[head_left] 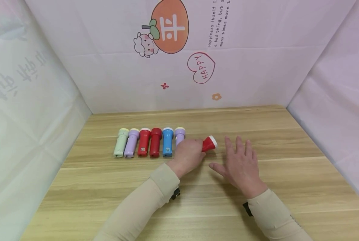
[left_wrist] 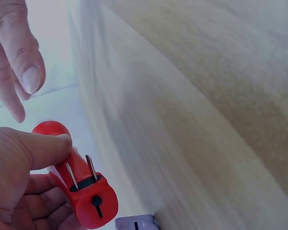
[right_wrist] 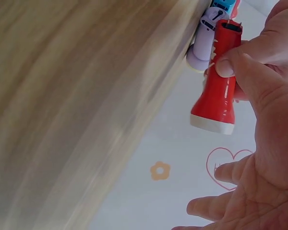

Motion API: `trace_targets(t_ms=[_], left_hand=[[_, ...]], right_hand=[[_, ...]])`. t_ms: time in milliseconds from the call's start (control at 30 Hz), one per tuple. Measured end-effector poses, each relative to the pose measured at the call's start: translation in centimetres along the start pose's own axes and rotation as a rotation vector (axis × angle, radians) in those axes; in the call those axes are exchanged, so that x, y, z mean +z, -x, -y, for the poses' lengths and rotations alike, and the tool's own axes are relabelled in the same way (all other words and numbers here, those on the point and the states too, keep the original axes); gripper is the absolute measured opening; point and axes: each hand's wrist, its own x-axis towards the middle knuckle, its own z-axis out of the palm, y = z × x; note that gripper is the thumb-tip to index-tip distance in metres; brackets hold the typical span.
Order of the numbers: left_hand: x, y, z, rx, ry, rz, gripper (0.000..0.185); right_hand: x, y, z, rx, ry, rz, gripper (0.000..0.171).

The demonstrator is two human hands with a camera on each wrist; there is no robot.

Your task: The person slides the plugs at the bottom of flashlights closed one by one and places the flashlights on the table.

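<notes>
My left hand grips a red flashlight by its handle, with the white-rimmed head pointing right, just above the wooden table. In the left wrist view the red flashlight shows two metal plug prongs at its tail, and my thumb lies along its body. My right hand is spread flat, fingers straight, just right of the flashlight and holding nothing. The right wrist view shows the red flashlight beside my right palm.
Several flashlights lie in a row at the table's left: green, purple, red, red, blue, purple. Printed sheet walls enclose three sides.
</notes>
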Motion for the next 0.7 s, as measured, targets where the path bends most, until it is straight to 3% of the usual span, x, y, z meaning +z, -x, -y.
trace_targets(t_ms=[267,400,567,700], left_hand=[[-0.8,0.9,0.4,-0.057,0.154,-0.018,0.025],[-1.3,1.3,0.5,-0.118,0.264,-0.02,0.026],[-1.9,1.8,0.7,-0.212,0.372,-0.013,0.044],[-2.1,2.1,1.1,-0.251,0.424,-0.017,0.053]], right_hand=[[-0.3,0.1,0.4,-0.007,0.003,0.001,0.111],[-0.5,0.1,0.6,-0.032,0.005,-0.023,0.11],[-0.6,0.1,0.8,-0.072,0.005,-0.067,0.108],[-0.8,0.0,1.2,-0.056,-0.058,-0.037,0.109]])
